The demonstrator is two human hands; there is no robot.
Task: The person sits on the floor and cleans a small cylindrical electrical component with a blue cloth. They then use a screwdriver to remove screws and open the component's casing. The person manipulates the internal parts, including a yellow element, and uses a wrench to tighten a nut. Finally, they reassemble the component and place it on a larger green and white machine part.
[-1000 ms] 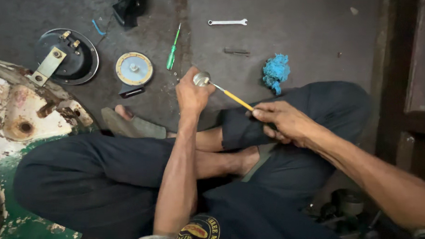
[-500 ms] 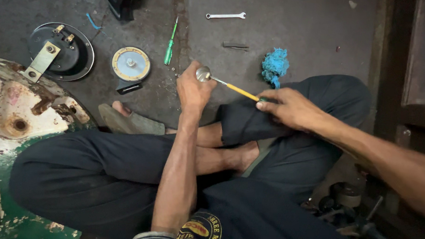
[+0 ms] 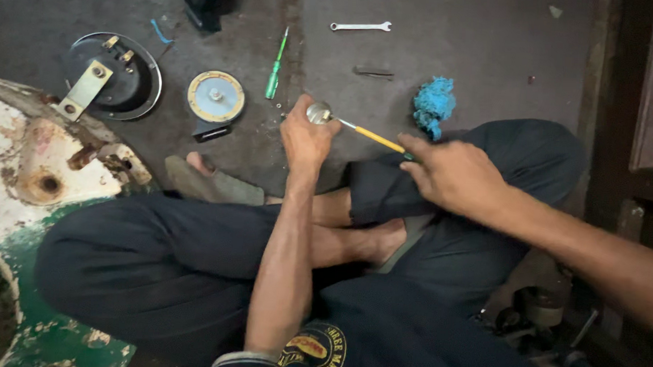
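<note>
Head view: a person sits cross-legged on a dark floor (image 3: 490,52). Right hand (image 3: 457,177) grips a yellow-shafted screwdriver (image 3: 368,134), its long axis running from near right up to far left, tip pointing left. Left hand (image 3: 304,139) is clamped around a small round metal part (image 3: 318,113). The tip seems to be working at it; steady alignment matters next.

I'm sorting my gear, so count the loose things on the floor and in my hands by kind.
Screwdrivers: 2, green one, yellow one in right hand
Wrench: 1
Round parts: 3, black housing, disc, metal piece in left hand
Blue rag: 1
Total: 7
</note>
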